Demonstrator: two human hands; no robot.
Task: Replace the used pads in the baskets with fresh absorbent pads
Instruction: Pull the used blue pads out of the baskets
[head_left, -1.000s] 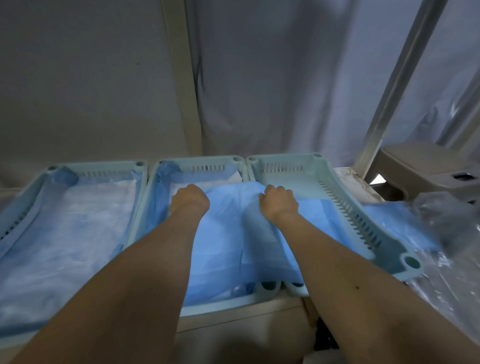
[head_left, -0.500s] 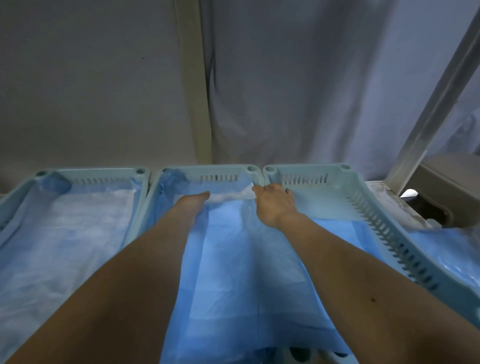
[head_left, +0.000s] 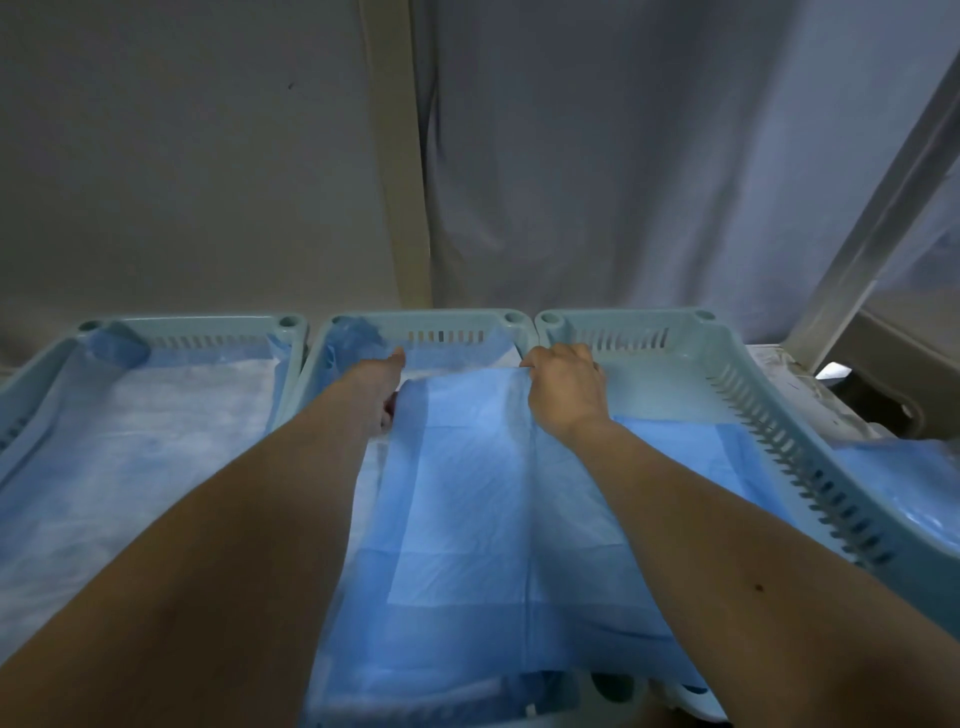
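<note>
At the far left the left basket (head_left: 291, 332) already lay lined, its pad (head_left: 156, 426) spread flat over the floor and turned up at the walls, so it probably needed no further work. Next, the left hand (head_left: 382, 384) reached deep into the middle basket (head_left: 447, 318), fingers extended along the near edge of the blue sheet; whether it pinched that edge or only pressed it down could not be told. The fresh pad (head_left: 467, 499) lay lengthwise over the middle basket, overlapping into the neighbour, apparently being drawn toward the far wall so it would cover the whole floor. The right hand (head_left: 563, 387) curled round the pad's far right corner, at the rims between the two baskets, likely to keep it taut. The right basket (head_left: 779, 410) showed a bare slotted wall, seemingly still awaiting its lining.
</note>
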